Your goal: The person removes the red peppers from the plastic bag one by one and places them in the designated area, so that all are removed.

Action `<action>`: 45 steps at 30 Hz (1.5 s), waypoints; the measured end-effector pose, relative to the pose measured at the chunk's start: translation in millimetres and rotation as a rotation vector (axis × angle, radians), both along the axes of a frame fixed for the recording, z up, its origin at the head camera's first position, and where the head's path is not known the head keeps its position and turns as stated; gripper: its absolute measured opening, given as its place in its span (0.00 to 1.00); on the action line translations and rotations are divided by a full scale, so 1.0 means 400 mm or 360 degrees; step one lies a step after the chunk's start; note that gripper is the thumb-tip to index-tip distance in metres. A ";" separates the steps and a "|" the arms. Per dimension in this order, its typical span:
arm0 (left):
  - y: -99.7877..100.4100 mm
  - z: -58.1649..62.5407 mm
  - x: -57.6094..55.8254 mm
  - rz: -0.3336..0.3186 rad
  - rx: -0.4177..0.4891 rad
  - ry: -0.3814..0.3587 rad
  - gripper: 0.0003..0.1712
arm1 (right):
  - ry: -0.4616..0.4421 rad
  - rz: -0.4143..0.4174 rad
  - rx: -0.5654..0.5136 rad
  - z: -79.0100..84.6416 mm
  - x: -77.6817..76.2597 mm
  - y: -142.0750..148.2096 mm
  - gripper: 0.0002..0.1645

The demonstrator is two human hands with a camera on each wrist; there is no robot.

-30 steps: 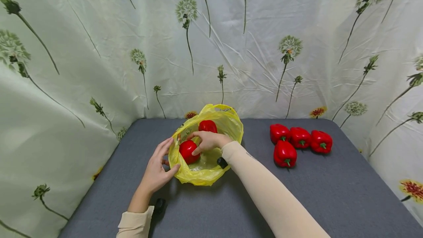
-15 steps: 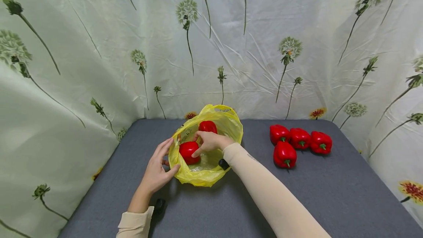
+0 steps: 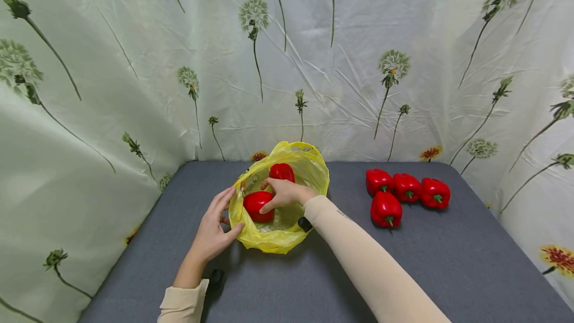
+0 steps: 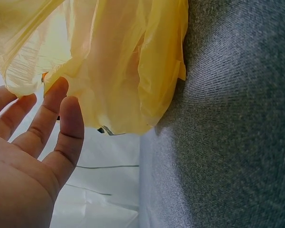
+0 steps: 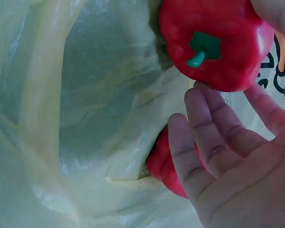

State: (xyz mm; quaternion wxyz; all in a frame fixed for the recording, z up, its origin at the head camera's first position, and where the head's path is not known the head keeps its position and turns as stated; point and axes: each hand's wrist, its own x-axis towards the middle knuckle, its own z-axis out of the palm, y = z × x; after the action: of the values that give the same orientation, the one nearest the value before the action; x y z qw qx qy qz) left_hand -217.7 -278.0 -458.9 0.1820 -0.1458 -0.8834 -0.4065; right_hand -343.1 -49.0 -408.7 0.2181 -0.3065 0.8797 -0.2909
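A yellow plastic bag [image 3: 269, 242] stands on the grey table, its mouth facing up. Resting against its left side is my left hand [image 3: 214, 233], fingers spread and relaxed; in the left wrist view the fingertips meet the thin bag wall [image 4: 118, 76]. My right hand [image 3: 287, 193] reaches into the bag over a red bell pepper [image 3: 257, 207]. In the right wrist view that bell pepper [image 5: 218, 42] shows its green stem, with my thumb at its edge and loosely extended fingers [image 5: 204, 128] alongside. A second red bell pepper [image 3: 281, 171] lies further back in the bag.
Several red bell peppers [image 3: 386, 209] sit grouped on the table to the right of the bag. A pale curtain printed with dandelions [image 3: 323, 64] hangs behind and at the sides. Black wrist devices [image 3: 217, 278] are worn on both arms.
The front bell pepper in the bag has turned and shifted slightly right. My right hand's fingers have drawn back a little to the right. The left hand stays in place.
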 end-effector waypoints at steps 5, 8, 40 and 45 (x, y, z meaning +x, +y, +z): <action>0.000 0.000 0.000 -0.0010 0.0009 0.0009 0.49 | 0.0046 0.0018 0.0068 0.000 0.000 0.016 0.42; 0.000 -0.001 0.000 -0.0019 0.0014 0.0018 0.49 | 0.0062 0.0010 0.0091 0.000 0.000 0.028 0.42; -0.002 -0.004 0.000 -0.0038 -0.0025 0.0064 0.49 | -0.0215 0.0035 0.0103 0.035 0.003 0.036 0.45; -0.004 -0.006 -0.001 -0.0040 -0.0018 0.0061 0.49 | -0.0363 0.0008 0.0091 0.031 0.008 0.029 0.50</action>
State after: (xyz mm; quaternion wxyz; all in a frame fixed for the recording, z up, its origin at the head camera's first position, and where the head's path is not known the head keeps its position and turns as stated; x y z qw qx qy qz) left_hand -218.0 -279.5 -461.4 0.1929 -0.1657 -0.8802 -0.4008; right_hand -340.0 -37.5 -396.3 0.3263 -0.2673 0.8563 -0.2980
